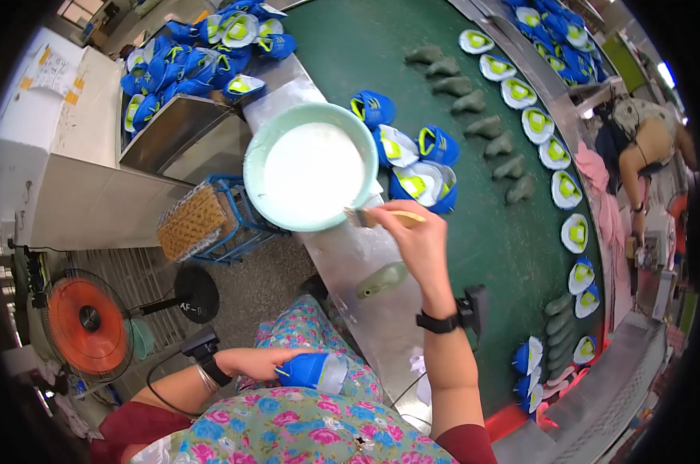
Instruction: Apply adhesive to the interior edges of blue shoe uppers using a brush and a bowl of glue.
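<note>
My right hand (421,246) is closed round a brush (409,216) with a yellow handle, its bristles at the near right rim of a pale green bowl (256,185). White liquid (313,166) fills much of the bowl. Down by my lap, my left hand (256,362) grips a blue shoe upper (303,370) with a whitish part facing right. Just right of the bowl, several blue and lime shoe uppers (437,145) lie in a small group. A green shoe last (382,280) rests on the metal ledge below my right hand.
On the green conveyor belt (350,46) stand rows of dark green lasts (485,126) and white-and-lime uppers (537,125). A metal bin (184,131) heaped with uppers is at the far left. Nearer are a stool (191,223) and an orange fan (88,325). Another person (648,143) works across the belt.
</note>
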